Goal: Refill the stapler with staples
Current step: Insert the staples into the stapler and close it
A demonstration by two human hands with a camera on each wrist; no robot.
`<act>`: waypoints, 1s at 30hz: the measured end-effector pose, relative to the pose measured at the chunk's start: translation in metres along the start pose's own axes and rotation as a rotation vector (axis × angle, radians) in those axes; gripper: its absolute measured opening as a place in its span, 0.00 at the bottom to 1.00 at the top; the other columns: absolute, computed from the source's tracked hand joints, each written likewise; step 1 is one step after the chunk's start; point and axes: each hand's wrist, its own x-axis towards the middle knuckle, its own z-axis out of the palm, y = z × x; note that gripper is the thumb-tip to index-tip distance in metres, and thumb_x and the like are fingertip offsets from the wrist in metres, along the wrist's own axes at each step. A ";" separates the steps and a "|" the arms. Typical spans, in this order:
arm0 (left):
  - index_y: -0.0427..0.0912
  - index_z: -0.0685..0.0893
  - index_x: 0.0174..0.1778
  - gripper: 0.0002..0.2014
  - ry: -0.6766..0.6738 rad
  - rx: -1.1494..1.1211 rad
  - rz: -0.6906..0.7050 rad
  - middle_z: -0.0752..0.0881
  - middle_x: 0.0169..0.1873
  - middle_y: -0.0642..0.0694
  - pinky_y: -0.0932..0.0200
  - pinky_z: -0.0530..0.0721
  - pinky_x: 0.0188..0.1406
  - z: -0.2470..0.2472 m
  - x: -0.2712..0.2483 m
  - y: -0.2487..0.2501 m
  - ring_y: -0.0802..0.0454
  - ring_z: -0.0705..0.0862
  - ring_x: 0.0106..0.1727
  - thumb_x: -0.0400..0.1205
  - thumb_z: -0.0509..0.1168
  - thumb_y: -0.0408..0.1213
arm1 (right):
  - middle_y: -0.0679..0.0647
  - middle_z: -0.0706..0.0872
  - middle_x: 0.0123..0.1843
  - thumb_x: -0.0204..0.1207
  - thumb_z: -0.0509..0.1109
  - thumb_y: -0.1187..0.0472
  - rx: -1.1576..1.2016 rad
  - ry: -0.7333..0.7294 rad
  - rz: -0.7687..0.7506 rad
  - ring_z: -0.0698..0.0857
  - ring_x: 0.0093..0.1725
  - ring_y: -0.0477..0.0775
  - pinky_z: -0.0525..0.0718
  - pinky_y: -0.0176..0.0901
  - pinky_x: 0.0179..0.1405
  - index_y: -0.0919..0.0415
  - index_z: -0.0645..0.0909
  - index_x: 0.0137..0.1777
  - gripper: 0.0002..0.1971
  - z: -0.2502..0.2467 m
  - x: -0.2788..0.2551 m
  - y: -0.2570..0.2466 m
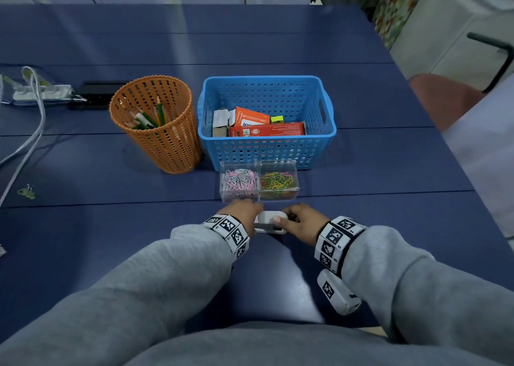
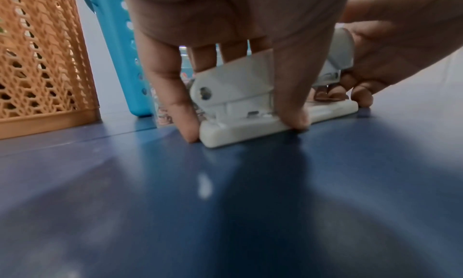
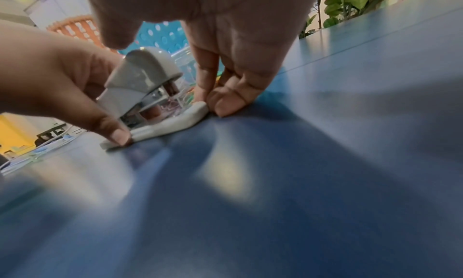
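Observation:
A small white stapler [image 1: 269,222] lies on the blue table [image 1: 111,240] just in front of me, with both hands on it. My left hand [image 1: 251,215] pinches its hinge end, thumb and index finger either side of the base [image 2: 238,131]. My right hand [image 1: 292,216] holds the front end: its fingertips [image 3: 225,104] touch the table at the tip of the base [image 3: 175,121] and its thumb rests over the head [image 3: 140,72]. The head sits slightly raised off the base. No loose staples are visible.
Behind the stapler stands a clear two-part box of paper clips [image 1: 258,182], then a blue basket [image 1: 267,148] holding small red and orange boxes. An orange pencil cup [image 1: 158,126] is to their left. Cables and a power strip [image 1: 41,93] lie far left.

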 end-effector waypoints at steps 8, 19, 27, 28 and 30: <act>0.41 0.76 0.59 0.16 0.051 -0.035 0.042 0.79 0.62 0.37 0.44 0.76 0.63 0.005 -0.008 -0.001 0.37 0.74 0.67 0.77 0.68 0.36 | 0.57 0.88 0.40 0.66 0.68 0.36 0.212 -0.072 0.099 0.86 0.40 0.58 0.85 0.52 0.43 0.58 0.75 0.46 0.25 -0.005 -0.004 -0.005; 0.43 0.79 0.62 0.18 0.145 -0.088 0.112 0.83 0.62 0.40 0.47 0.80 0.65 -0.013 -0.015 0.001 0.40 0.80 0.64 0.76 0.69 0.38 | 0.57 0.79 0.27 0.72 0.72 0.59 0.477 -0.116 0.056 0.79 0.17 0.42 0.82 0.31 0.19 0.60 0.79 0.36 0.08 -0.026 -0.007 -0.019; 0.42 0.84 0.57 0.13 0.320 -0.083 0.196 0.85 0.55 0.39 0.46 0.81 0.60 -0.037 -0.028 0.003 0.40 0.80 0.60 0.77 0.68 0.39 | 0.54 0.80 0.31 0.73 0.71 0.56 0.453 -0.076 -0.051 0.79 0.30 0.52 0.81 0.40 0.31 0.55 0.79 0.36 0.07 -0.043 -0.017 -0.032; 0.42 0.85 0.56 0.13 0.348 -0.087 0.215 0.86 0.53 0.39 0.45 0.81 0.60 -0.040 -0.030 0.002 0.40 0.80 0.59 0.76 0.68 0.39 | 0.55 0.80 0.32 0.73 0.70 0.56 0.455 -0.082 -0.055 0.79 0.31 0.51 0.81 0.39 0.33 0.55 0.79 0.37 0.06 -0.046 -0.019 -0.037; 0.44 0.85 0.54 0.12 0.390 -0.104 0.227 0.86 0.52 0.39 0.45 0.81 0.60 -0.047 -0.032 0.000 0.40 0.81 0.58 0.76 0.68 0.40 | 0.55 0.80 0.34 0.75 0.69 0.57 0.467 -0.102 -0.054 0.79 0.31 0.51 0.82 0.37 0.32 0.56 0.79 0.38 0.06 -0.053 -0.024 -0.048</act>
